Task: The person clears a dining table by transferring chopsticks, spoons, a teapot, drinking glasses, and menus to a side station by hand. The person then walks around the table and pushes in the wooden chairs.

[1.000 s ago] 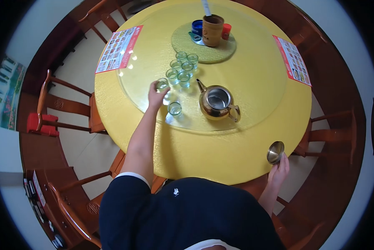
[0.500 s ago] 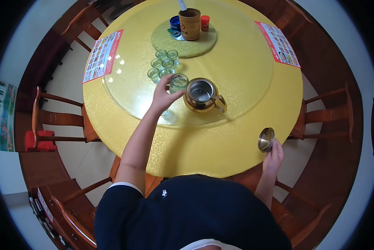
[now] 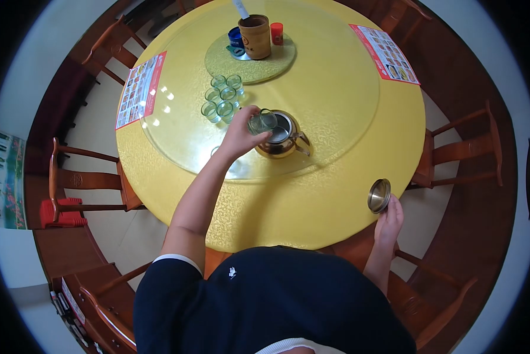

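Observation:
My left hand (image 3: 245, 134) is closed around a clear greenish glass (image 3: 262, 121), tilted with its mouth toward the teapot's opening. The gold metal teapot (image 3: 287, 147) stands uncovered on the glass turntable, its handle toward the right and its steel inside partly hidden by the glass. My right hand (image 3: 389, 224) grips a round metal lid (image 3: 379, 196) near the table's right front edge, the hollow side turned left. Several more glasses (image 3: 224, 110) stand grouped just beyond my left hand. Part of another glass (image 3: 216, 152) shows beside my left wrist.
At the far side of the turntable (image 3: 336, 118), a brown pot (image 3: 255, 40), a blue tin (image 3: 235, 38) and a red container (image 3: 277, 33) sit on a round raised disc (image 3: 277, 66). Menus (image 3: 141, 88) lie at both table sides. Wooden chairs (image 3: 94, 179) surround the yellow table.
My left hand has moved the glass right to the teapot's mouth and tipped it. The right hand still holds the lid in nearly the same place. The view has shifted slightly.

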Available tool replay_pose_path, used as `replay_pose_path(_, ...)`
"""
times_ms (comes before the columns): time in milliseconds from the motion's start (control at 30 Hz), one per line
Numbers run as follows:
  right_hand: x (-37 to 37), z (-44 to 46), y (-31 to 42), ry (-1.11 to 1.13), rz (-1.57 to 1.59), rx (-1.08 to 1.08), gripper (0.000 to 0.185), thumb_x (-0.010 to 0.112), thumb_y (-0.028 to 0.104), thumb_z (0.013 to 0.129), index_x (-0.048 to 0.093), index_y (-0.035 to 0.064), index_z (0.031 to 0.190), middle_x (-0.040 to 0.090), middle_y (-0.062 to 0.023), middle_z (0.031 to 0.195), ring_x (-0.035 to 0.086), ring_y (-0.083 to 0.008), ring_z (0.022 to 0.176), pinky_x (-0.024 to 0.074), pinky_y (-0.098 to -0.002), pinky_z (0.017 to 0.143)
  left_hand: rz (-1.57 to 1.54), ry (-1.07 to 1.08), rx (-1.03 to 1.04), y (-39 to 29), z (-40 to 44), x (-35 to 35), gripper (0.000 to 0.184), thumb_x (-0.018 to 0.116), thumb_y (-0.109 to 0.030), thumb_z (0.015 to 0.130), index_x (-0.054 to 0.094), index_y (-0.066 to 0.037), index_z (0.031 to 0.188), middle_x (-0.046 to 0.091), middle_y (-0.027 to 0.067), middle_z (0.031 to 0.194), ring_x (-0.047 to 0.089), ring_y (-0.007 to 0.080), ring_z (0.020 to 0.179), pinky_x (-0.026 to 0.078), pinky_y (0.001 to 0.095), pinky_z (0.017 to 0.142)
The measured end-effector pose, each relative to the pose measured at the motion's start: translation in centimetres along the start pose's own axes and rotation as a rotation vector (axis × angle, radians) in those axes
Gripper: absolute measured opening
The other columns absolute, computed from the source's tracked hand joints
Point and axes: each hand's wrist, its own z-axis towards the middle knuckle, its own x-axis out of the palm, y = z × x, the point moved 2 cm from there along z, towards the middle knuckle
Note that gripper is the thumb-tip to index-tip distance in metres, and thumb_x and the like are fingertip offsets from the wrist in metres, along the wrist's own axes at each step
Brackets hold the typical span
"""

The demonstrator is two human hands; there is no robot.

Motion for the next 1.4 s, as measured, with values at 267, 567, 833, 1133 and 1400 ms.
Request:
replay_pose_path(267,0.6,-0.1,0.4,-0.014,0.008,-0.003,0.021,0.043,0.010,0.085,0.049,-0.0065,0.097,0.054,-0.0065,0.086,0.049,-0.0106,0.081,0.0388,-0.0228,0.074,0.202,0.028,0.139,-0.3,0.5,-0.1,0.051,0.070,-0.016,0.057,0.047,-0.004,0.101,0.050,0.0120,0.095,0.048,0.0268,0.091,0.039,0.0340,0.081)
replay_pose_path(567,0.2,-0.1,0.3,0.002,0.003,-0.016,0.021,0.043,0.011,0.086,0.049,-0.0062,0.096,0.054,-0.0059,0.085,0.048,-0.0098,0.078,0.0384,-0.0224,0.073,0.590,0.105,0.388,-2.1,1.1,-0.4,0.047,0.066,-0.015,0.055,0.050,-0.013,0.100,0.050,0.0064,0.094,0.047,0.0246,0.090,0.039,0.0355,0.076)
replay_pose_path(833,-0.2,0.0,0.1,0.050,-0.033,-0.015,0.023,0.038,0.012,0.087,0.047,-0.0048,0.100,0.054,-0.0081,0.092,0.050,-0.0121,0.084,0.0397,-0.0247,0.077,1.054,0.220,1.010,-2.9,1.4,0.4,0.039,0.053,-0.014,0.066,0.049,-0.021,0.103,0.048,-0.0015,0.106,0.043,0.0152,0.101,0.034,0.0291,0.082)
replay_pose_path(1133,0.0,-0.2,0.0,-0.008,-0.006,-0.012,0.021,0.043,0.010,0.085,0.048,-0.0066,0.097,0.053,-0.0072,0.088,0.049,-0.0116,0.081,0.0390,-0.0234,0.075,1.191,0.085,1.115,-2.7,0.7,0.7,0.043,0.052,-0.016,0.066,0.046,-0.024,0.107,0.045,-0.0033,0.110,0.040,0.0132,0.106,0.032,0.0315,0.086)
replay_pose_path(1400,1.0,-0.3,-0.1,-0.026,-0.013,0.009,0.021,0.043,0.010,0.085,0.048,-0.0062,0.098,0.054,-0.0078,0.089,0.050,-0.0124,0.083,0.0391,-0.0242,0.076,0.622,-0.130,0.382,-2.2,-0.7,-0.9,0.048,0.064,-0.016,0.062,0.041,-0.012,0.104,0.050,0.0027,0.104,0.046,0.0171,0.099,0.032,0.0308,0.081)
